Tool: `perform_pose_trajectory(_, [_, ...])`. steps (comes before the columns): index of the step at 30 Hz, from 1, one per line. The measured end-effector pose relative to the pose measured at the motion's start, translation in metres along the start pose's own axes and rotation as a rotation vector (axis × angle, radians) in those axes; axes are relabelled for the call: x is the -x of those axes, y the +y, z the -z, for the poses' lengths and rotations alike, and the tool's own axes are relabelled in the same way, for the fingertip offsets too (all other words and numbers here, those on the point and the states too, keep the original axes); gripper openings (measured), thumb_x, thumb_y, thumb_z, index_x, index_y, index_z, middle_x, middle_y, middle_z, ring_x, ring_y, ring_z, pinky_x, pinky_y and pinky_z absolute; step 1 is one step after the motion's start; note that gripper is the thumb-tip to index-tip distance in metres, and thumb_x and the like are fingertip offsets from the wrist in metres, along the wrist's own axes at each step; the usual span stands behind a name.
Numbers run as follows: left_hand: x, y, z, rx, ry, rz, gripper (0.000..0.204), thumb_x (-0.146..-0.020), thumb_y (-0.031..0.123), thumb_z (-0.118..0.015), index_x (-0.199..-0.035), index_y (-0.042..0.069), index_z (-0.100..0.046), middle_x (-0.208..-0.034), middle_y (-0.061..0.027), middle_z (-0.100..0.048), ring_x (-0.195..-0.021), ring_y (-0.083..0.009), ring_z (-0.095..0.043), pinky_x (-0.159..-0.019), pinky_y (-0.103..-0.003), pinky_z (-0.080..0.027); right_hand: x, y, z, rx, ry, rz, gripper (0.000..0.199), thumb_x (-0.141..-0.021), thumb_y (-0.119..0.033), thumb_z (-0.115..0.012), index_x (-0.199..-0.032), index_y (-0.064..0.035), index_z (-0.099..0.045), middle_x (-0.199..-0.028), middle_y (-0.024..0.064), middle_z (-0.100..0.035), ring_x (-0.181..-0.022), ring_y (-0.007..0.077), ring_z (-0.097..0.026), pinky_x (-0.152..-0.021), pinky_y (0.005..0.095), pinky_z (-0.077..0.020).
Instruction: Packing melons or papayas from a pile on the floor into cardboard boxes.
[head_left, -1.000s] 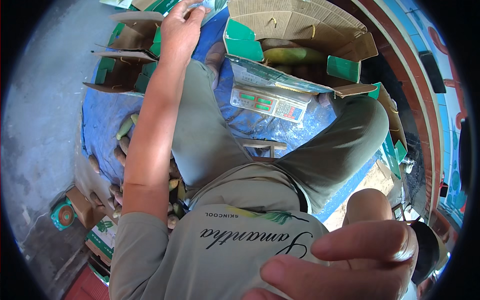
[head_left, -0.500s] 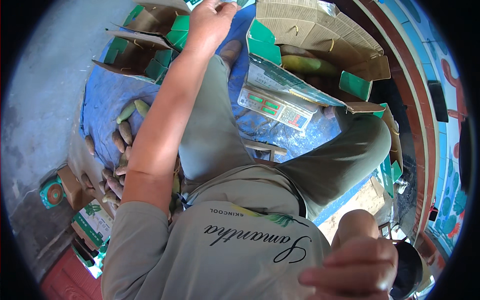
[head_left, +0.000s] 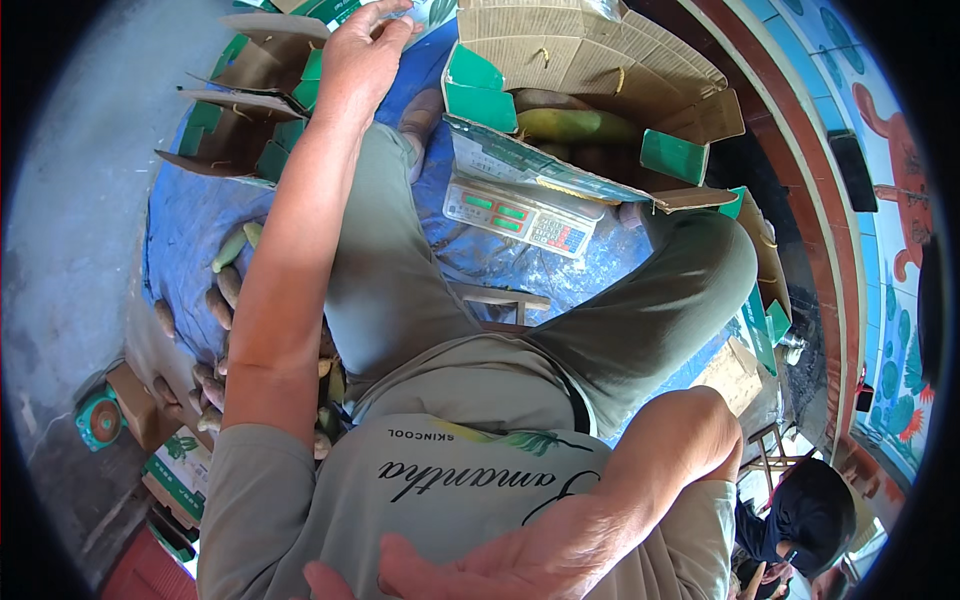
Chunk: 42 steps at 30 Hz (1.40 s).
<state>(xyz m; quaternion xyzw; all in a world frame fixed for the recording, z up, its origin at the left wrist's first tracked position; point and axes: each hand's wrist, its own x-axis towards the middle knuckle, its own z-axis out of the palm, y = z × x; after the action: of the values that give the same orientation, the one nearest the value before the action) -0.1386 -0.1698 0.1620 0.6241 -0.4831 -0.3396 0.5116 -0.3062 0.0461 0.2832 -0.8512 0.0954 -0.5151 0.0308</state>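
Note:
My left hand (head_left: 365, 55) is stretched far forward to the top edge, thumb and a finger apart, beside a green-and-white printed piece (head_left: 432, 12) that is partly cut off. Whether it touches that piece I cannot tell. Across my chest, low in the picture, lies my right hand (head_left: 500, 555), its fingers spread and holding nothing I can see. Ahead of me an open cardboard box (head_left: 545, 165) with green flaps holds a long yellow-green vegetable or fruit (head_left: 580, 126) and darker pieces. It stands over a digital scale (head_left: 520, 222) with green displays.
Two open cartons (head_left: 230, 135) stand at the far left on a blue sheet (head_left: 175, 245). Several brownish tubers (head_left: 228, 287) and greenish ones (head_left: 230, 248) lie left of my leg. Another carton (head_left: 765, 260) is beside my right knee. A person (head_left: 810, 515) shows at lower right.
My right hand has swung left across my chest, baring its forearm. My left hand stays outstretched. The view has shifted, so the boxes and scale appear further left, and the person shows more.

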Motion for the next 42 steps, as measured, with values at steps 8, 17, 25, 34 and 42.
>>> perform_pose_trajectory(8, [-0.006,-0.014,-0.003,-0.025,-0.034,-0.038,0.026,-0.087,0.009,-0.053,-0.11,-0.002,-0.057,-0.098,-0.0119,-0.065,-0.089,-0.0172,-0.062,-0.08,-0.027,-0.046,0.01,0.007,0.017,0.026,-0.013,0.136,0.024,-0.081,-0.018,-0.048,-0.093,-0.0025,-0.062,-0.096,0.0059,-0.061,-0.088,0.0173,-0.057,-0.065,0.0305,-0.0472])
perform_pose_trajectory(17, [-0.011,-0.027,-0.001,-0.06,-0.023,-0.143,0.027,-0.086,0.012,-0.054,-0.109,0.0,-0.059,-0.091,-0.0122,-0.066,-0.085,-0.0154,-0.064,-0.078,-0.026,-0.048,0.021,0.002,0.031,0.086,-0.065,0.177,0.027,-0.083,-0.019,-0.047,-0.102,-0.0076,-0.062,-0.099,0.0019,-0.061,-0.092,0.0124,-0.057,-0.064,0.0282,-0.0444])
perform_pose_trajectory(25, [-0.011,-0.001,-0.015,-0.022,-0.059,-0.068,0.027,-0.086,0.012,-0.053,-0.111,0.003,-0.058,-0.094,-0.0109,-0.067,-0.088,-0.0141,-0.061,-0.078,-0.027,-0.045,0.012,0.026,0.056,0.121,-0.019,0.463,0.027,-0.077,-0.017,-0.057,-0.103,-0.0096,-0.063,-0.101,-0.0007,-0.061,-0.092,0.0113,-0.057,-0.063,0.028,-0.0439])
perform_pose_trajectory(34, [-0.008,-0.008,-0.014,0.14,-0.1,-0.023,0.026,-0.09,0.014,-0.051,-0.114,0.003,-0.055,-0.099,-0.0088,-0.065,-0.093,-0.0166,-0.06,-0.083,-0.032,-0.043,0.032,0.009,0.1,0.472,-0.178,0.052,0.016,-0.073,-0.012,-0.058,-0.089,-0.0123,-0.055,-0.094,0.0026,-0.059,-0.082,0.0171,-0.061,-0.06,0.0269,-0.0411])
perform_pose_trajectory(42, [-0.005,-0.006,-0.028,0.139,-0.099,0.01,0.023,-0.088,0.007,-0.051,-0.108,-0.002,-0.056,-0.091,-0.0122,-0.064,-0.084,-0.0165,-0.062,-0.076,-0.027,-0.047,0.091,0.041,0.14,0.744,-0.19,-0.337,0.027,-0.065,-0.001,-0.065,-0.09,-0.0057,-0.057,-0.096,0.0113,-0.06,-0.081,0.0245,-0.061,-0.063,0.0327,-0.0475])
